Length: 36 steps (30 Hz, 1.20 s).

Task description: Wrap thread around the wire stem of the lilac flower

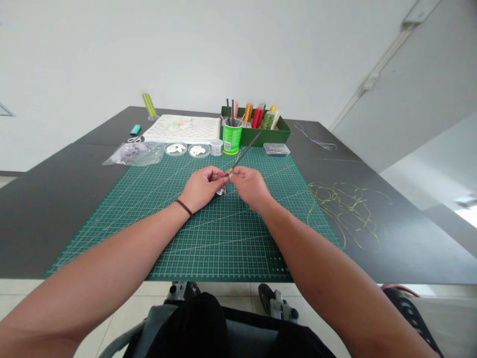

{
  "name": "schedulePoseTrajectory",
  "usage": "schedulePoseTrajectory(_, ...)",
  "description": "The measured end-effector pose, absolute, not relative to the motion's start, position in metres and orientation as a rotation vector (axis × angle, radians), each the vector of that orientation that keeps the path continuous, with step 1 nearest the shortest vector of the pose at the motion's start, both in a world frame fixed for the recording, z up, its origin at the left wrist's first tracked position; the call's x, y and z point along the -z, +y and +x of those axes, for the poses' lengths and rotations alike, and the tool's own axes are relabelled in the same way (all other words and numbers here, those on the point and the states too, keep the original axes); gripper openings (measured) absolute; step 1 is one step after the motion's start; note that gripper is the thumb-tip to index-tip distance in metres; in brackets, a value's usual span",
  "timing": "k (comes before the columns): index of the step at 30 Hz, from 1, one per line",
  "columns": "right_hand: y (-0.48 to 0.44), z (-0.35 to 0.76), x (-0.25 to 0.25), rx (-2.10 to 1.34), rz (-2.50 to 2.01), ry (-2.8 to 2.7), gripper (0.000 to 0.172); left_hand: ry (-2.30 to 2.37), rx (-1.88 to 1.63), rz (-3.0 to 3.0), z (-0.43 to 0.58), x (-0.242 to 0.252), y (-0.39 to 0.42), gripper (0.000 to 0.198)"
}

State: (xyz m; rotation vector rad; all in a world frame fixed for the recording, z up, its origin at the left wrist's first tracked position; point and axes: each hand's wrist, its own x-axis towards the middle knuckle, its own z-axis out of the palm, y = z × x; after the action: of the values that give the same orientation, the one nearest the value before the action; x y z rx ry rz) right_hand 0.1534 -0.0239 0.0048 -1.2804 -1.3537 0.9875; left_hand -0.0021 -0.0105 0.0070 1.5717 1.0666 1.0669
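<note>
My left hand and my right hand meet above the middle of a green cutting mat. Their fingertips pinch the lower end of a thin dark rod, which slants up and to the right. That end has a yellow-green wrapping. Below the fingers, a small pale piece is partly hidden, and I cannot tell what it is. A dark band circles my left wrist.
Along the mat's far edge are a green can of tools, a green box of coloured spools, small dishes of white pieces and a clear box. Tangled yellow-green wire lies on the dark table at right.
</note>
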Motion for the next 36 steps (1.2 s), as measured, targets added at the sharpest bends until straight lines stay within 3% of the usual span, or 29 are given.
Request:
schedulePoseTrajectory(11,-0.0276,0.1522,-0.0062,-0.736,-1.387,-1.461,0.013,1.09,-1.119,1.519,-0.0004,-0.0099,-0.0114,0.008)
schedulePoseTrajectory(36,-0.0286,0.1509,-0.006,-0.959,-1.198,-1.33,0.012,0.955,-1.115,1.216,0.0037,-0.0067,-0.0103,0.009)
